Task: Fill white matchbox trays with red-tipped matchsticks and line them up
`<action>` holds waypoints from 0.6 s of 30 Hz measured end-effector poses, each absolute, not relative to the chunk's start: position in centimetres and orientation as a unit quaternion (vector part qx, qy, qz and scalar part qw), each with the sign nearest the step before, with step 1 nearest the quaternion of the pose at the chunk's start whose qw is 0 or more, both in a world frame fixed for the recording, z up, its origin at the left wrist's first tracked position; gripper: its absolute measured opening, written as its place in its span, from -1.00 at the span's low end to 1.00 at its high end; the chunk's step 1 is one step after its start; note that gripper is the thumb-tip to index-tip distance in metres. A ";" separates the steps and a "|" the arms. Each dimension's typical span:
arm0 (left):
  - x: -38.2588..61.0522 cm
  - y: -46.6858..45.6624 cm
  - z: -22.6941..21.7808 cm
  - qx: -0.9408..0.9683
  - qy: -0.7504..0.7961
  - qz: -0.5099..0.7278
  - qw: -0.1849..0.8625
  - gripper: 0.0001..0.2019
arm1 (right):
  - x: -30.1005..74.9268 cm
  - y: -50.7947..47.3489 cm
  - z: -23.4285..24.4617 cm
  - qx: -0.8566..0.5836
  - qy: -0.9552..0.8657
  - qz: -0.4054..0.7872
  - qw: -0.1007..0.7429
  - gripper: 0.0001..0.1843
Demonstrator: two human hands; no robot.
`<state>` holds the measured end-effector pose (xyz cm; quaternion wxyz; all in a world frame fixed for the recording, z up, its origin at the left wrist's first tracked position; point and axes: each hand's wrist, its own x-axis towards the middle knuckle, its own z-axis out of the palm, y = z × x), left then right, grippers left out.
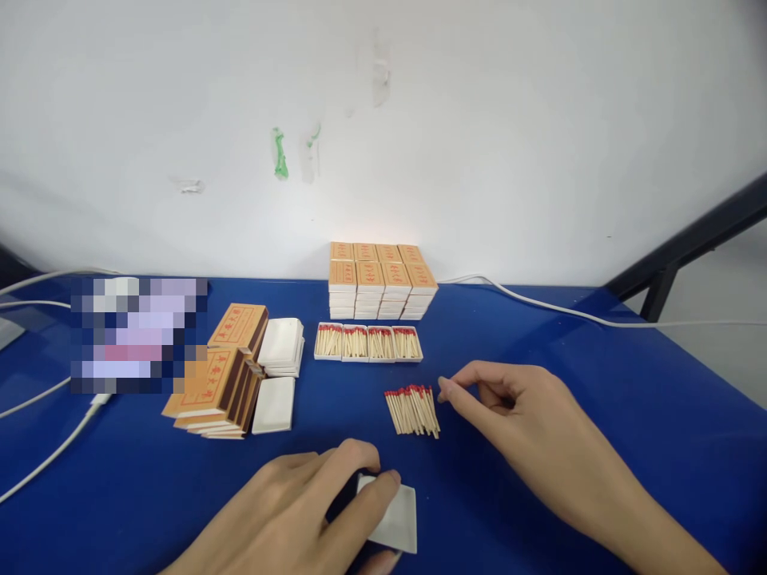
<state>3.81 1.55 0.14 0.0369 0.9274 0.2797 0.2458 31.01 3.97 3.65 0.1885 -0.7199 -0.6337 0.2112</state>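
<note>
My left hand (311,503) grips a small white matchbox tray (400,519) at the front, its fingers over the rim. The visible part of the tray's inside has no matches in it. Just beyond lies a loose bunch of red-tipped matches (413,411) on the blue tabletop. My right hand (521,423) is at the right side of this bunch, thumb and forefinger pinched together close to the red heads. No match shows between those fingertips. Behind the bunch, several trays filled with matches (367,343) stand side by side in a row.
Stacked matchboxes (383,279) stand against the wall. Orange matchbox sleeves (231,383) are piled at left, beside white trays (280,343). A blurred-out object (137,335) and white cables (53,447) lie farther left. Another cable (539,307) crosses the back right of the blue table (599,383).
</note>
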 end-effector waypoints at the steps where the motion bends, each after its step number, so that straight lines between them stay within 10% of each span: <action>1: 3.8 1.6 0.1 0.927 0.283 0.244 0.037 -0.61 | 31.4 4.1 3.7 -0.731 -0.632 0.182 0.183 -0.43; 7: 3.5 1.8 -0.3 0.931 0.274 0.240 0.034 -0.60 | 34.3 4.1 3.8 -0.803 -0.594 -0.030 0.045 -0.52; 18: 3.3 1.5 -0.3 0.933 0.284 0.219 0.042 -0.60 | 33.8 3.2 3.4 -0.763 -0.647 -0.016 -0.004 -0.59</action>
